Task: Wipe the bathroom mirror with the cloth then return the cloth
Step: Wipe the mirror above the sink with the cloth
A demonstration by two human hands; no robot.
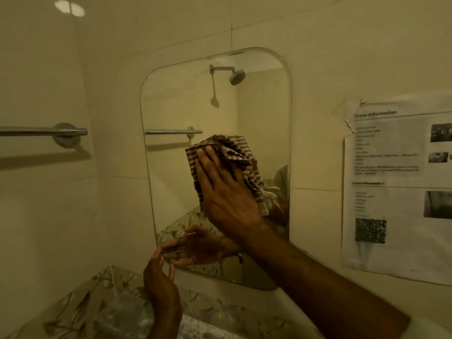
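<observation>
A rounded frameless mirror (171,182) hangs on the tiled wall ahead of me. My right hand (226,192) lies flat against the glass, pressing a brown-and-white striped cloth (234,150) onto the mirror's middle right. The cloth bunches above and to the right of my fingers. My left hand (160,285) rests at the mirror's lower left corner, fingers spread and touching the edge, holding nothing. Its reflection shows in the glass just above it.
A chrome towel bar (44,131) is fixed to the left wall. A taped paper notice (396,187) hangs to the right of the mirror. A leaf-patterned counter (97,302) runs below. A shower head shows only as a reflection in the mirror.
</observation>
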